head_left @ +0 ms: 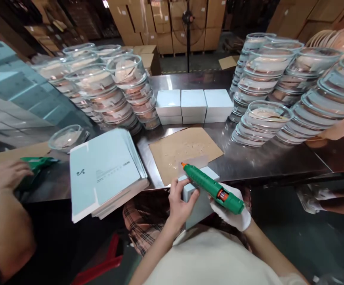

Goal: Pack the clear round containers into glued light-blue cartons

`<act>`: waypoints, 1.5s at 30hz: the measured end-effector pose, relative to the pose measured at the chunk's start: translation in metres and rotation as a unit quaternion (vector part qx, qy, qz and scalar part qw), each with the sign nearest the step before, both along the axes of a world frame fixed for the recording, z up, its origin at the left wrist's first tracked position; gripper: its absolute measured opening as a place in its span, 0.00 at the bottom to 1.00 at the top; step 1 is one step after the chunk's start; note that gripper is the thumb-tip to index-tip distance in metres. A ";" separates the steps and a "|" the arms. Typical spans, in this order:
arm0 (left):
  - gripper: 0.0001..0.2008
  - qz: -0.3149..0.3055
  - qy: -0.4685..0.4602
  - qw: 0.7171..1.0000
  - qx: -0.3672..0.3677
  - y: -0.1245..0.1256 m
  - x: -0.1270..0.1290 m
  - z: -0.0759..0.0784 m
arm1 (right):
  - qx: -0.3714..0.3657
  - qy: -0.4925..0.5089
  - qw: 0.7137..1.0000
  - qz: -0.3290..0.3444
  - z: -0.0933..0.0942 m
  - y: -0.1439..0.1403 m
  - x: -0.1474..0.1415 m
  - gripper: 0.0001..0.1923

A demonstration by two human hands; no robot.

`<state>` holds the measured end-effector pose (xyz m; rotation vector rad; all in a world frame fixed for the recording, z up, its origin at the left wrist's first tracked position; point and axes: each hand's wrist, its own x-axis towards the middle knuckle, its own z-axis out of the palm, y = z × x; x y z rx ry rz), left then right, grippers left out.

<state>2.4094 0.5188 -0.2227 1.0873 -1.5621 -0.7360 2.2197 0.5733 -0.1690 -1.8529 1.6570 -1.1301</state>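
At table edge, front centre: left hand [180,202] bare, fingers wrapped around a pale blue box [200,198], holding it against the steel table [249,158] rim. Right hand [233,211] in white glove, clenched on green glue gun [212,188]; orange nozzle [184,165] sits on the box's raised flap [194,163]. Brown cardboard sheet [184,152] just behind box. Stack of flat unfolded cartons [106,174] to the left. 3 finished white boxes [193,105] further back, between stacks of clear round containers [124,91]. Another person's hand [4,174] at far left, near a second green glue gun [37,163].
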 end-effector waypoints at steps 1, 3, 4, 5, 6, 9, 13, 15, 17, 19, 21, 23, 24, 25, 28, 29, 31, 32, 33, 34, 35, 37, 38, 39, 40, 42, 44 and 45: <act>0.12 -0.001 0.000 1.000 -0.001 0.001 -0.001 0.000 | -0.004 0.009 1.000 0.005 0.000 -0.003 0.002 0.06; 0.13 0.000 0.002 1.000 0.004 0.002 -0.001 -0.001 | -0.008 0.017 1.000 0.005 -0.002 -0.006 0.000 0.06; 0.13 0.004 0.004 1.000 0.007 0.002 0.000 -0.002 | -0.009 0.016 1.000 -0.002 -0.005 -0.006 -0.004 0.06; 0.14 0.011 0.005 1.000 0.010 0.003 0.002 -0.002 | -0.006 0.010 1.000 -0.012 -0.007 -0.006 -0.009 0.06; 0.14 0.020 0.006 1.000 0.013 0.003 0.004 -0.003 | -0.001 -0.002 1.000 -0.024 -0.010 -0.005 -0.015 0.06; 0.14 0.047 0.012 0.999 0.022 0.004 0.012 -0.004 | 0.039 -0.068 0.994 -0.078 -0.017 -0.007 -0.037 0.08; 0.16 0.048 0.031 0.998 0.032 0.002 0.017 0.000 | 0.155 -0.252 0.945 -0.138 -0.019 -0.038 -0.055 0.12; 0.16 0.040 0.046 0.998 0.034 0.001 0.017 0.003 | 0.215 -0.344 0.904 -0.135 -0.020 -0.064 -0.060 0.17; 0.17 0.031 0.057 0.997 0.035 0.001 0.016 0.005 | 0.264 -0.378 0.877 -0.135 -0.021 -0.089 -0.068 0.21; 0.18 0.028 0.064 0.997 0.038 0.001 0.017 0.006 | 0.291 -0.333 0.882 -0.161 -0.019 -0.104 -0.079 0.20; 0.19 0.027 0.071 0.996 0.045 0.002 0.020 0.006 | 0.301 -0.259 0.895 -0.203 -0.013 -0.108 -0.088 0.18; 0.20 0.021 0.081 0.995 0.054 0.002 0.023 0.006 | 0.252 -0.178 0.918 -0.248 -0.004 -0.103 -0.088 0.18; 0.21 0.015 0.086 0.994 0.060 0.002 0.024 0.005 | 0.214 -0.156 0.930 -0.254 0.002 -0.098 -0.083 0.16; 0.21 0.007 0.091 0.994 0.067 0.002 0.024 0.005 | 0.183 -0.148 0.942 -0.237 0.007 -0.094 -0.075 0.15; 0.24 -0.017 0.103 0.992 0.076 0.003 0.020 0.004 | 0.197 -0.243 0.948 -0.055 0.015 -0.087 -0.040 0.27; 0.24 -0.021 0.106 0.991 0.075 0.004 0.018 0.003 | 0.221 -0.291 0.931 0.003 0.015 -0.087 -0.030 0.29; 0.24 -0.013 0.119 0.990 0.071 0.004 0.014 0.002 | 0.241 -0.342 0.907 0.045 0.014 -0.087 -0.019 0.30; 0.23 -0.005 0.136 0.988 0.069 0.003 0.013 0.001 | 0.232 -0.344 0.908 0.048 0.013 -0.087 -0.019 0.31; 0.24 0.000 0.162 0.984 0.068 0.002 0.013 0.001 | 0.220 -0.336 0.914 0.063 0.014 -0.085 -0.021 0.34; 0.25 0.001 0.195 0.979 0.067 0.000 0.012 0.000 | 0.210 -0.320 0.918 0.103 0.015 -0.083 -0.025 0.39; 0.28 -0.004 0.228 0.971 0.066 -0.002 0.013 0.000 | 0.201 -0.299 0.919 0.160 0.017 -0.081 -0.030 0.43; 0.32 -0.028 0.275 0.959 0.063 -0.006 0.015 0.000 | 0.175 -0.243 0.917 0.264 0.023 -0.077 -0.037 0.46; 0.32 -0.037 0.280 0.957 0.059 -0.008 0.017 0.001 | 0.155 -0.206 0.922 0.289 0.027 -0.076 -0.039 0.43; 0.30 -0.041 0.269 0.961 0.053 -0.009 0.019 0.002 | 0.131 -0.163 0.932 0.297 0.029 -0.076 -0.039 0.38; 0.26 -0.042 0.249 0.967 0.045 -0.010 0.021 0.003 | 0.106 -0.117 0.942 0.297 0.031 -0.076 -0.038 0.32; 0.18 -0.046 0.196 0.979 0.032 -0.011 0.025 0.007 | 0.070 -0.043 0.947 0.311 0.032 -0.080 -0.035 0.23; 0.17 -0.060 0.161 0.985 0.029 -0.011 0.028 0.011 | 0.060 -0.009 0.938 0.342 0.030 -0.082 -0.032 0.20; 0.17 -0.068 0.157 0.985 0.030 -0.010 0.030 0.012 | 0.061 -0.005 0.934 0.352 0.028 -0.083 -0.031 0.19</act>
